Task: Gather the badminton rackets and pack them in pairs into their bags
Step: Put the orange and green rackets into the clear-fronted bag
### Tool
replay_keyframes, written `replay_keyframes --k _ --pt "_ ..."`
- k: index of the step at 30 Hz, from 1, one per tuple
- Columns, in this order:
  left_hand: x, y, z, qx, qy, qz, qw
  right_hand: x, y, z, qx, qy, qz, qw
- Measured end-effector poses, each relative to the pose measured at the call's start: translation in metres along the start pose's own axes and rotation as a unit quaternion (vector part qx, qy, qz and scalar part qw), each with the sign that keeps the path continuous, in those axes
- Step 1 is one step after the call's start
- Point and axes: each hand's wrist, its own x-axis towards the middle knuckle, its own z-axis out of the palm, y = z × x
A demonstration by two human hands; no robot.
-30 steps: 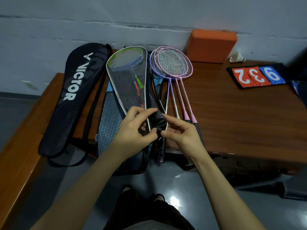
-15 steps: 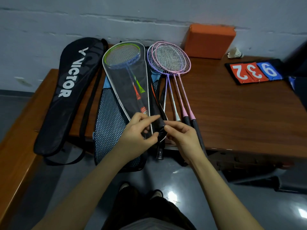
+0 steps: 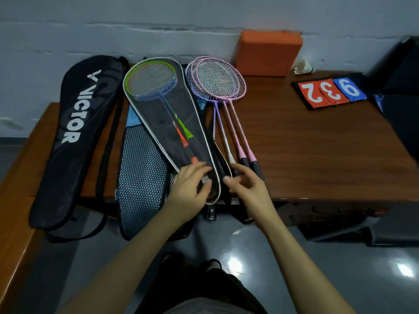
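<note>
A see-through racket bag [image 3: 158,114] with a white rim lies on the wooden table [image 3: 317,155], with green and blue rackets [image 3: 151,80] inside. My left hand [image 3: 190,189] grips its narrow lower end between fingers and thumb. My right hand [image 3: 246,184] hovers just right of that end, fingers relaxed and holding nothing. Three pink and purple rackets [image 3: 217,80] lie loose to the right of the bag, grips toward me. A blue mesh bag [image 3: 140,177] lies under the see-through one. A black Victor bag [image 3: 77,123] lies at the left.
An orange block [image 3: 267,53] stands against the wall, a shuttlecock [image 3: 302,68] beside it. A flip scoreboard [image 3: 328,90] lies at the back right, next to dark gear at the right edge. A wooden bench [image 3: 13,211] runs along the left. The bags hang over the table's front edge.
My right hand has let go of the bag's lower end and drawn slightly right, fingers spreading. My left hand keeps its hold there. The view has shifted a little.
</note>
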Motion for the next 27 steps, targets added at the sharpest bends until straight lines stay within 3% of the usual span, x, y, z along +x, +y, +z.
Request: replay_keyframes --k 3,6,11,15,18,27 --pt "0.014 -0.014 0.011 0.107 -0.095 -0.004 0.990 0.010 0.010 0.000 -0.144 0.057 -0.003 0.988" --pt "0.031 -0.029 0.016 0.150 -0.158 -0.008 0.976 0.021 0.018 0.000 -0.264 0.050 0.022 0.963" --pt "0.064 -0.059 0.001 0.162 -0.144 -0.030 0.976 0.053 0.028 0.015 -0.423 0.095 -0.002 0.901" --pt "0.105 -0.090 -0.032 0.159 -0.120 -0.046 0.979 0.105 0.010 0.055 -0.467 0.115 -0.037 0.876" --pt "0.142 -0.120 -0.058 0.148 -0.110 -0.051 0.982 0.154 -0.004 0.092 -0.490 0.152 -0.018 0.858" --pt "0.247 -0.189 -0.110 0.077 -0.119 -0.016 0.990 0.282 -0.048 0.169 -0.489 0.241 -0.005 0.838"
